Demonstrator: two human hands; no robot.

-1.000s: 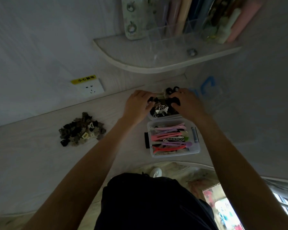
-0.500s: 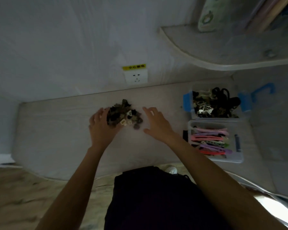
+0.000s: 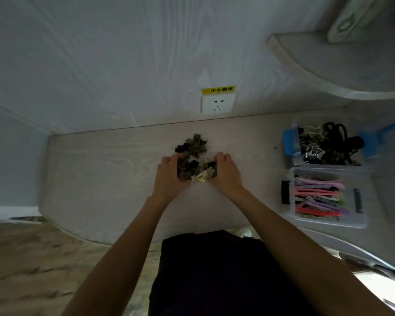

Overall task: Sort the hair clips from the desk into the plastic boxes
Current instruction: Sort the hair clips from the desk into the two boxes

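From the head camera I see a pile of small hair clips (image 3: 193,159), dark brown, grey and some cream, lying in the middle of the bench (image 3: 105,169). The left hand (image 3: 169,176) and the right hand (image 3: 226,173) press against the near part of the pile from both sides, fingers curled around the clips. The far part of the pile lies free. At the right stand two plastic boxes: the far box (image 3: 290,142) holds dark clips, the near box (image 3: 328,222) holds long pink and purple ones. A wall socket (image 3: 218,103) is behind the pile.

Pale wood-grain wall (image 3: 100,53), socket (image 3: 218,103)
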